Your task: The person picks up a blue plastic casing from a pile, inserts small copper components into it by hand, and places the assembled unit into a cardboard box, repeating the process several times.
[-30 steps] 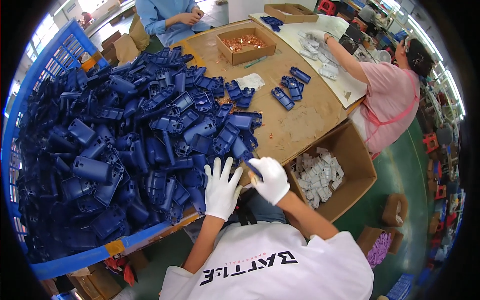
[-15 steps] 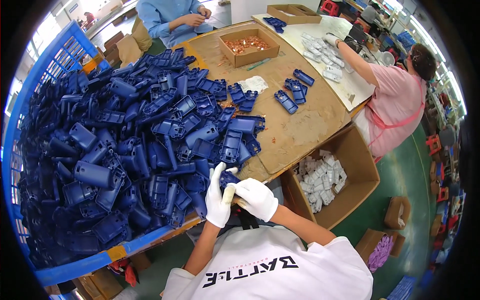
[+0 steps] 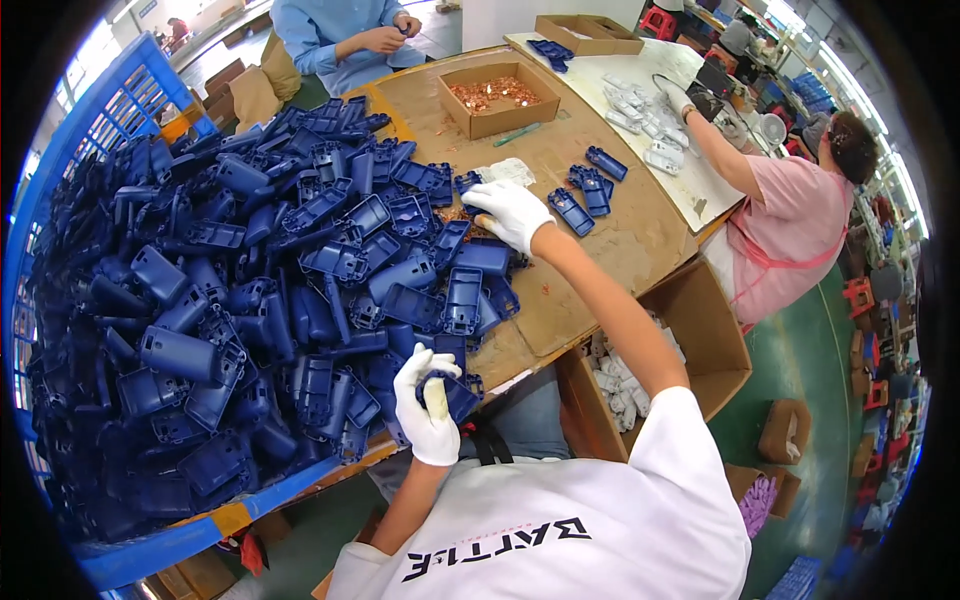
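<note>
A blue plastic housing (image 3: 458,396) is gripped in my gloved left hand (image 3: 430,412), close to the table's near edge. Its thumb presses on the part while other fingers curl behind it. My gloved right hand (image 3: 510,212) is stretched out over the table at the right border of the blue heap (image 3: 270,270). The right fingers and thumb look apart, above a few loose copper-coloured bits and beside a blue housing (image 3: 466,183); nothing shows between them. Several more blue housings (image 3: 590,188) with copper-coloured pieces lie farther right on the cardboard-covered table (image 3: 570,280).
A shallow carton (image 3: 500,118) of small copper-coloured parts stands at the back, beside a green pen-like tool (image 3: 516,134). Below the table's right edge, a large carton (image 3: 715,335) holds white parts. One co-worker (image 3: 790,210) handles white parts at right; another (image 3: 335,45) sits opposite.
My right hand has left the left hand and reached forward over the table to the heap's edge. My left hand keeps the blue housing, a little lower and to the left.
</note>
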The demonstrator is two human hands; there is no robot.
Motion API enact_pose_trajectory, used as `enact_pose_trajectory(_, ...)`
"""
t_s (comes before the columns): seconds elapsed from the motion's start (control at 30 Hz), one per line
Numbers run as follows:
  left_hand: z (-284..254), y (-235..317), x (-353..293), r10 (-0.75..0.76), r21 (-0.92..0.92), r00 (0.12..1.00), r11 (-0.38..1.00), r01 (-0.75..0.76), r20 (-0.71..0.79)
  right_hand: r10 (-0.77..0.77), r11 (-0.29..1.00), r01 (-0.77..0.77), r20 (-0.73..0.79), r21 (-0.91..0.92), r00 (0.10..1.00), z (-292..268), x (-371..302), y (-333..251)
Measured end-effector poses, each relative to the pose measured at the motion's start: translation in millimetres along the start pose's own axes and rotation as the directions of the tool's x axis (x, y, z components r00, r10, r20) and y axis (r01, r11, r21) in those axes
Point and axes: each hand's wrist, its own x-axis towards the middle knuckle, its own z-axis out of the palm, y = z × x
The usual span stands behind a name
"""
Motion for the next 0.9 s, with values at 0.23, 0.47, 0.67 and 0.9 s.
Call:
enact_pose_trajectory(0.23,-31.6,20.5,2.7,-0.352,-0.247,0.929,0.916,0.316,-0.117,0.276,0.945,-0.256,0.080,-0.202,0.958,-1.0,-5.8,16.2)
enact_pose_trajectory(0.47,-64.6,23.6,4.7,-0.696,-0.562,0.699,0.515,0.647,0.167,0.402,0.862,-0.331,0.120,-0.385,0.908,-17.6,2.0,20.4)
enact_pose_trajectory(0.67,-72.6,31.2,7.8,-0.690,-0.692,0.633,0.264,0.671,0.351,0.252,0.942,-0.237,0.032,-0.238,0.967,-5.1,36.5,40.7)
enact_pose_trajectory(0.9,-73.2,46.2,6.2,-0.694,-0.838,0.564,-0.107,0.535,0.448,0.411,0.909,-0.382,0.207,-0.168,0.888,17.2,60.4,21.8)
